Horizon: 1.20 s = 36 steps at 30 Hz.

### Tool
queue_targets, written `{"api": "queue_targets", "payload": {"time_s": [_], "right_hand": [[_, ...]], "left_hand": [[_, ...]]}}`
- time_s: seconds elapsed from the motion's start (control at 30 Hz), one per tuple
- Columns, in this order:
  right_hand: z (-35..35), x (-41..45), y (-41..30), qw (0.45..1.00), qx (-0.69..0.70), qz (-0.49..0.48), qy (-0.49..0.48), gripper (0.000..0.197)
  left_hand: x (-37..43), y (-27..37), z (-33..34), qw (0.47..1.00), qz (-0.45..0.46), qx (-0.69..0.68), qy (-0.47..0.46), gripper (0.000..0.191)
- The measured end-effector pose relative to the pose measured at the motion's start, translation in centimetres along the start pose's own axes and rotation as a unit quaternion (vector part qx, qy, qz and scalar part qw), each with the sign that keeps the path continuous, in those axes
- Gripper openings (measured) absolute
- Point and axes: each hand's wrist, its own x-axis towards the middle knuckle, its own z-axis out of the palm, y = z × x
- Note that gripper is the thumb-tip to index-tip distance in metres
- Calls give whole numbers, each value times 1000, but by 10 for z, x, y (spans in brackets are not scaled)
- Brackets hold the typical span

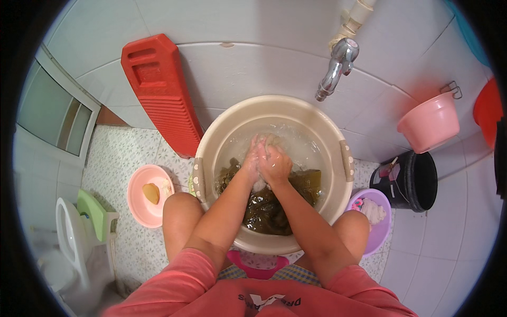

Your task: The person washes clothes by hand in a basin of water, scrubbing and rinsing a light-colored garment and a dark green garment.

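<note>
A large beige plastic basin (273, 246) of cloudy water stands on the floor between my knees. Dark olive cloth (269, 216) lies soaked in its near half. My left hand (252, 162) and my right hand (276, 163) are pressed together over the middle of the basin, closed on a wet, light-coloured cloth (259, 185). Part of this cloth shows between the wrists and above the fingers; the rest is hidden by my hands.
A red plastic washboard (170, 103) leans on the wall. Around me are a pink bowl (134, 210) holding a yellowish piece, a purple basin (382, 237) with light cloth, a black bucket (420, 182) and a green stool (93, 214). A metal tap (334, 71) and pink pot (431, 123) are on the wall.
</note>
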Motion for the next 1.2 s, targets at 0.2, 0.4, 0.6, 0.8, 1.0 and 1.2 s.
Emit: {"api": "queue_targets", "payload": {"time_s": [0.2, 0.4, 0.6, 0.8, 1.0, 1.2], "right_hand": [[18, 14, 22, 989, 12, -92, 119, 21], [0, 21, 22, 993, -43, 101, -50, 25], [-7, 23, 73, 975, -58, 215, -7, 32], [-1, 8, 57, 982, -145, 118, -23, 75], [-5, 9, 83, 961, -232, 102, -112, 68], [-6, 12, 84, 959, 27, 280, -25, 60]], "left_hand": [[37, -23, -26, 994, -72, -32, -79, 26], [20, -9, -11, 990, -102, 48, -86, 28], [0, 23, 8, 923, 82, 342, -158, 53], [21, -1, -29, 651, 188, 726, -113, 94], [9, 5, -19, 625, 150, 766, -10, 94], [-17, 31, -5, 542, 205, 804, 131, 71]]}}
